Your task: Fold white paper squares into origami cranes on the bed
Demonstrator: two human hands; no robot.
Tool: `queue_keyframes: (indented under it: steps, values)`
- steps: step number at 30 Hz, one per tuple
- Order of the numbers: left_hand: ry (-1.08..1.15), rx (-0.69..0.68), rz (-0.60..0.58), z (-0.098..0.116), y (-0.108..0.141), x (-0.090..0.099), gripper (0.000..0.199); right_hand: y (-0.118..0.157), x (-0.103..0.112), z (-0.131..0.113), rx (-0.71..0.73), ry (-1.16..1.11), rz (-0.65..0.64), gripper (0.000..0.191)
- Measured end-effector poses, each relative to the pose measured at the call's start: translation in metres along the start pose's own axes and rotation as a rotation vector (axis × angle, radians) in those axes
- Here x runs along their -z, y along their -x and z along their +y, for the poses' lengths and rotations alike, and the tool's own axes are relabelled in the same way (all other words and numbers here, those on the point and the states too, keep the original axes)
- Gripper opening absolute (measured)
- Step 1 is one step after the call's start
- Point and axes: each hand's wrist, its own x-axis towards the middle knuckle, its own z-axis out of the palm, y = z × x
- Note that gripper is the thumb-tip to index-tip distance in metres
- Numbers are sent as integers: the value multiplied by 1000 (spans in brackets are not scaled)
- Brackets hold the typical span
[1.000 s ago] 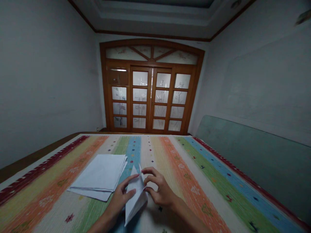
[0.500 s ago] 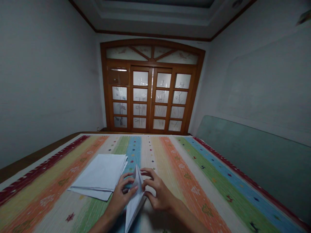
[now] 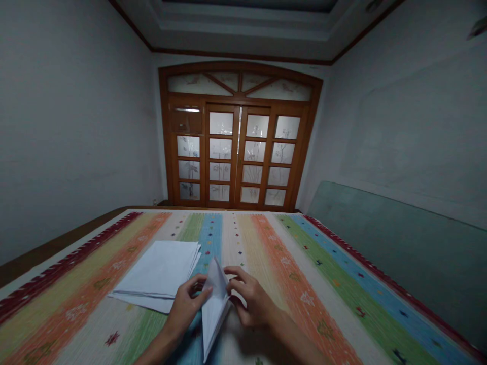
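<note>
A folded sheet of white paper (image 3: 215, 309), pointed at its top and bottom, stands tilted between my two hands above the striped cloth. My left hand (image 3: 187, 300) grips its left edge, thumb on the near face and fingers behind. On the other side my right hand (image 3: 249, 296) pinches the right edge, with its fingertips partly hidden by the paper. Just left of my left hand lies a stack of white paper sheets (image 3: 160, 266), its edges slightly fanned out.
A striped, patterned cloth (image 3: 304, 274) covers the table. Its wooden edge (image 3: 49, 246) shows at the left. To the right stands a pale green panel (image 3: 399, 223) against the wall. Wooden doors with glass panes (image 3: 239, 152) are beyond the table.
The folded paper has turned so more of its near face shows, and its lower tip has shifted slightly right. My left fingers have curled further behind it. The stack stays put.
</note>
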Motion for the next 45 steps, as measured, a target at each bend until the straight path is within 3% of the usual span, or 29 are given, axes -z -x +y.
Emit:
queue_keyframes:
  steps: [8, 14, 20, 27, 33, 38, 42, 45]
  values:
    - [-143, -76, 144, -2, 4, 1, 26, 7, -1, 20, 124, 362, -51, 30]
    - [-280, -150, 209, 11, 11, -1, 22, 9, 0, 29, 147, 435, -28, 33]
    - [-303, -219, 149, 14, 17, -6, 21, 2, -5, 12, 87, 460, -177, 30]
    - [-383, -342, 142, 8, 22, -9, 21, 0, -17, -4, -138, 542, -388, 40]
    - [-435, -366, 134, 0, 23, -10, 31, 1, -25, -4, -220, 536, -428, 42]
    - [-508, -371, 95, -4, 23, -11, 34, 1, -26, -2, -238, 526, -452, 28]
    - [-511, -327, 41, -6, 23, -11, 51, 3, -29, 2, -216, 507, -437, 23]
    - [-483, -271, 33, -8, 20, -9, 50, 4, -28, 6, -205, 501, -405, 26]
